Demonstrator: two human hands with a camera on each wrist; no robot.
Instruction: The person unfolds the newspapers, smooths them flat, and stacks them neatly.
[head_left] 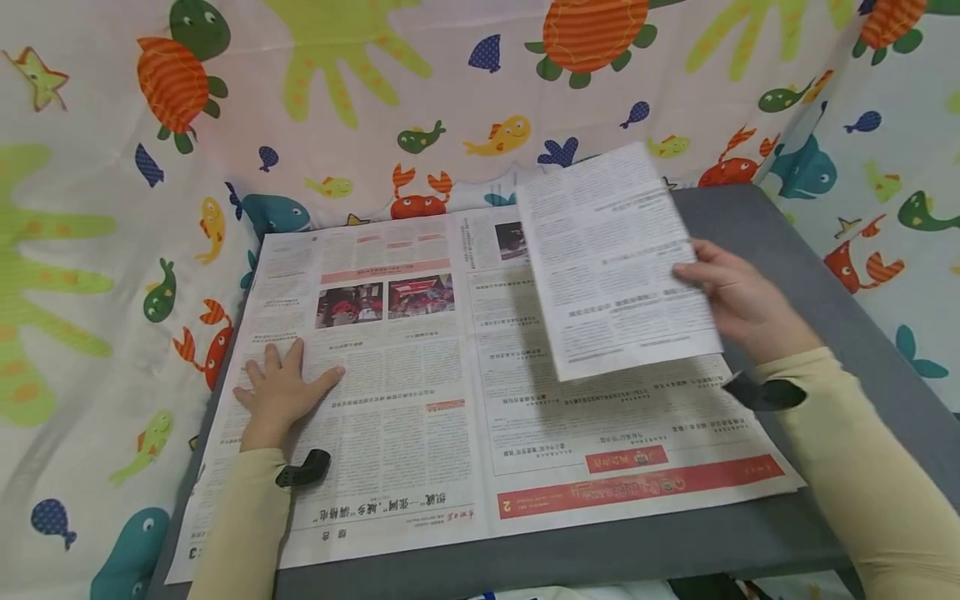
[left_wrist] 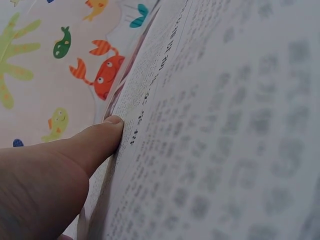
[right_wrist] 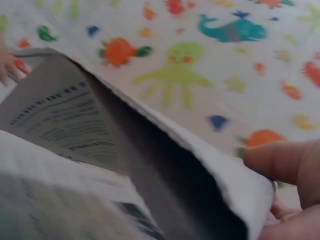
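A newspaper (head_left: pixel 397 417) lies spread out, with its print upside down from my side. On its left page my left hand (head_left: pixel 281 400) rests palm down, fingers spread. The left wrist view shows the left thumb (left_wrist: pixel 100 142) touching a printed page. My right hand (head_left: pixel 750 304) pinches the right edge of a white printed paper (head_left: pixel 615 267), thumb on top, and holds it tilted above the right page. In the right wrist view the held paper (right_wrist: pixel 227 187) appears folded, with a dark gap between its layers. Part of the newspaper is hidden beneath it.
The grey table (head_left: pixel 765 250) shows around the newspaper, mostly at the right and along the front edge. A cloth (head_left: pixel 360 142) printed with sea animals hangs behind the table and at both sides. Some partly visible items (head_left: pixel 585 592) lie below the front edge.
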